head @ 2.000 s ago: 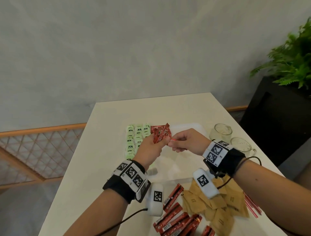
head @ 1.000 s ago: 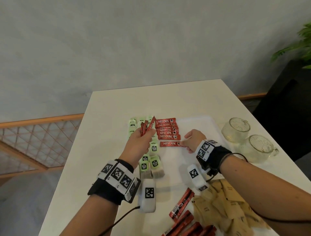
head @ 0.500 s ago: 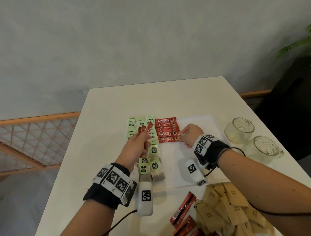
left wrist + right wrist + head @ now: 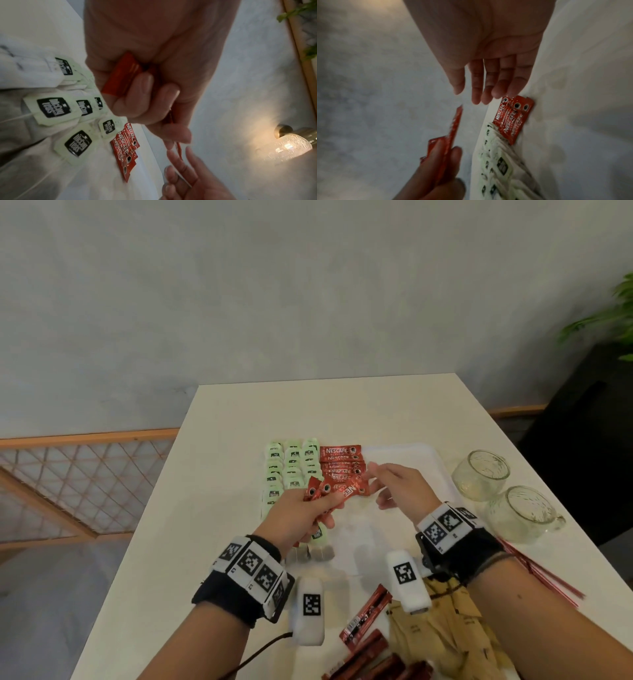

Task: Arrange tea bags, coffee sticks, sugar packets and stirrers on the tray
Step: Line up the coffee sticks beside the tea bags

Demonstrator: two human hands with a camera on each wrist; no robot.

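**Inspector A:** Left hand [image 4: 301, 511], centre of the head view: fingers curled round a small bunch of held coffee sticks [image 4: 337, 490], which fan out toward the right. The left wrist view confirms red foil clamped between fingers and palm.

**Inspector B:** Right hand [image 4: 399, 487], just right of centre: fingers straight and loosely spread, holding nothing. Its fingertips [image 4: 488, 97] sit near the free end of the held sticks, apart from it in the right wrist view.

**Inspector A:** Tray [image 4: 411, 453], white, at mid-frame on the pale surface [image 4: 239, 412]. Tea bags [image 4: 291, 463] lie in three columns along its left side. A column of laid coffee sticks [image 4: 340, 462] lies just beside them on the right, labels up.

**Inspector B:** Off the tray, lower frame: loose coffee sticks [image 4: 366, 618], a heap of brown sugar packets [image 4: 445, 635], and thin red stirrers [image 4: 541, 573] at lower right. Two glass mugs [image 4: 507, 494] stand at the right edge of the surface.
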